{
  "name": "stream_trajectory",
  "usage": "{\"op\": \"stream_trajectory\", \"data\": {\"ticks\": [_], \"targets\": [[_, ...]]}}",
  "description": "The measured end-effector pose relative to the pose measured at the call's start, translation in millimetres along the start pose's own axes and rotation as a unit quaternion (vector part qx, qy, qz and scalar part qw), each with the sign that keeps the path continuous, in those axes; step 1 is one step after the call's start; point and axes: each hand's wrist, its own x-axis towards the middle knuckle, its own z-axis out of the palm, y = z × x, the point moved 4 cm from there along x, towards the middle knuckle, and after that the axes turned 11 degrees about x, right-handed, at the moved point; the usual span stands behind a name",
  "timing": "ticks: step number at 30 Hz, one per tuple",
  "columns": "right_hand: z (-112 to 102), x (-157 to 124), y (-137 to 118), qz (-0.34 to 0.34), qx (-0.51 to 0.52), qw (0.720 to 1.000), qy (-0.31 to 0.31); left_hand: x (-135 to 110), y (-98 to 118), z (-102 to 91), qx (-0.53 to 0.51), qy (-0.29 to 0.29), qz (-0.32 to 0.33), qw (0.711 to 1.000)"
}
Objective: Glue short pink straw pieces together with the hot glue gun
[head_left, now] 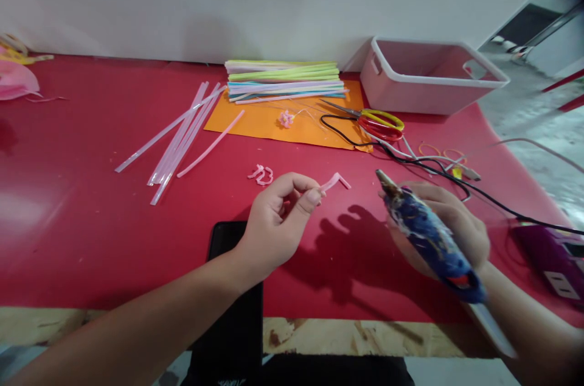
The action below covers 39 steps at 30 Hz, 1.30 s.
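Between the thumb and forefinger of my left hand [285, 218] is a short pink strip [332, 181], bent at its far end. My right hand [449, 228] is wrapped round a worn blue glue gun [424, 224], its nozzle pointing up and left. From the gun's back end sticks a pale glue stick [493, 328]. The nozzle and the strip are apart. Just beyond my left hand lie a few small curled pink pieces [262, 175]. A small pink flower-like piece [286, 119] rests on an orange envelope [255, 121].
Clear glue sticks [182, 136] and a pink stem [212, 142] lie at left. Coloured pipe cleaners [283, 78] lie at the back, scissors [378, 121] and cables [424, 162] at right. A white bin [429, 91] stands behind. A black phone [228, 238] lies under my left wrist.
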Motion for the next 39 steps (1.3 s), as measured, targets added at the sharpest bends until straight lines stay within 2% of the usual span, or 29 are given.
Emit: {"op": "stream_trajectory", "data": {"ticks": [3, 7, 16, 25, 32, 39], "targets": [[10, 8, -1, -0.017, -0.040, 0.996, -0.072, -1, 1, 0.1, -0.003, 0.000, 0.000, 1.000], [16, 8, 2, -0.017, 0.034, 0.990, -0.132, -2, 2, -0.5, -0.006, 0.005, 0.000, 1.000], [16, 1, 7, 0.019, 0.037, 0.988, -0.150, -1, 3, 1.1, -0.018, 0.001, 0.008, 1.000], [15, 2, 5, 0.011, 0.047, 0.986, -0.157, 0, 5, -1.7, 0.037, 0.016, 0.090, 0.995], [15, 4, 4, 0.025, 0.046, 0.990, -0.134, 0, 5, -1.8, 0.035, 0.018, 0.104, 0.994], [14, 7, 0, 0.001, 0.039, 0.991, -0.129, 1, 6, -1.1, 0.023, 0.006, 0.114, 0.993]]}}
